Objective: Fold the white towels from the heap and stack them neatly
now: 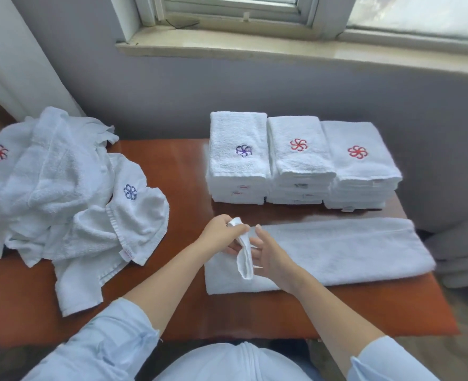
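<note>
A long white towel (337,251), folded lengthwise, lies across the brown table (183,171) in front of me. My left hand (221,232) pinches its lifted left end, which hangs down as a narrow loop. My right hand (265,254) is beside that loop with its fingers spread against the cloth. A loose heap of white towels (56,185) with red and blue flower emblems fills the table's left side. Three stacks of folded towels stand at the back: one with a purple emblem (238,158) and two with red emblems (298,160) (362,166).
A grey wall and a window sill (282,50) rise behind the table. More grey cloth (458,254) is piled off the table's right edge. Bare table shows between the heap and the stacks, and along the near edge.
</note>
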A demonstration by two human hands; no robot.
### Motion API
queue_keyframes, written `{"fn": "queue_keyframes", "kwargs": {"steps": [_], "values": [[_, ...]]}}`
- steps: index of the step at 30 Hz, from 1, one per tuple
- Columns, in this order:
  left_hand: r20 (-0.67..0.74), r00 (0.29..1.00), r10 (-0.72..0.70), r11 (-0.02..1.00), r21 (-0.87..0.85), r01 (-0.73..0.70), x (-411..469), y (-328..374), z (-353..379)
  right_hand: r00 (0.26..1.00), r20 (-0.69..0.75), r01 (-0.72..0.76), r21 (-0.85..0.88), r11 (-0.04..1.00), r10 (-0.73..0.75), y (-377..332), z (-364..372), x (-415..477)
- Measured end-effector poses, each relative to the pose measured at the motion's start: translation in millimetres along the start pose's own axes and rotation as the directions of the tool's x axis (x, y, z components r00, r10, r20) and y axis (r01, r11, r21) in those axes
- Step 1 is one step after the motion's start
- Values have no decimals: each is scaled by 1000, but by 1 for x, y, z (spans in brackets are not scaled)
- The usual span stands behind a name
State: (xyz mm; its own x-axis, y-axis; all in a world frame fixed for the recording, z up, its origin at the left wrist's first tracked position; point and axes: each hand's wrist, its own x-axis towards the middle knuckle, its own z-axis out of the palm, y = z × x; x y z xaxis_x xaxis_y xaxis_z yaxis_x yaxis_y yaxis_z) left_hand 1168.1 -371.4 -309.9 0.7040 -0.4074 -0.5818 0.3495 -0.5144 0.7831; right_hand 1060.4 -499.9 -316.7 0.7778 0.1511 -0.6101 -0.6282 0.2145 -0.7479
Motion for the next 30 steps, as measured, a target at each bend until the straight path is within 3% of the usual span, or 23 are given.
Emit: {"fn": "queue_keyframes", "kwargs": {"steps": [6, 10, 14, 16, 18, 21, 23, 26, 28, 30], "values": [[-26, 1000, -8, 1000, -6, 7, 9, 24, 64, 997, 7, 72, -84, 994, -72, 2, -53, -28], [35, 999, -25, 995, -98, 28, 13, 32, 95, 986, -141, 57, -211, 976, -88, 8, -89, -36], [-91, 995, 50, 993, -98, -59, 12, 24, 111, 949, -308, -22, -252, 967, -59, 21, -116, -40], [-192, 977, 92, 996, 32, -87, 8, 13, 113, 930, -361, -27, -270, 963, -75, 27, -127, -40], [-267, 950, 162, 955, 286, -82, 3, 0, 114, 919, -389, -52, -283, 958, -65, 32, -136, -39], [-260, 891, 372, 769, 624, -139, 1, -19, 120, 902, -426, -107, -362, 926, -62, 38, -147, -36], [-206, 866, 455, 647, 745, -163, -1, -27, 127, 892, -442, -130, -452, 883, -95, 40, -150, -35], [-140, 862, 488, 563, 805, -188, -4, -38, 136, 876, -454, -150, -578, 802, -163, 38, -147, -38], [-118, 850, 513, 505, 843, -187, -4, -41, 138, 859, -415, -140, -753, 643, -299, 37, -144, -41], [-130, 806, 577, 462, 866, -190, -3, -43, 137, 826, -256, -31, -910, 413, -503, 36, -137, -41]]}}
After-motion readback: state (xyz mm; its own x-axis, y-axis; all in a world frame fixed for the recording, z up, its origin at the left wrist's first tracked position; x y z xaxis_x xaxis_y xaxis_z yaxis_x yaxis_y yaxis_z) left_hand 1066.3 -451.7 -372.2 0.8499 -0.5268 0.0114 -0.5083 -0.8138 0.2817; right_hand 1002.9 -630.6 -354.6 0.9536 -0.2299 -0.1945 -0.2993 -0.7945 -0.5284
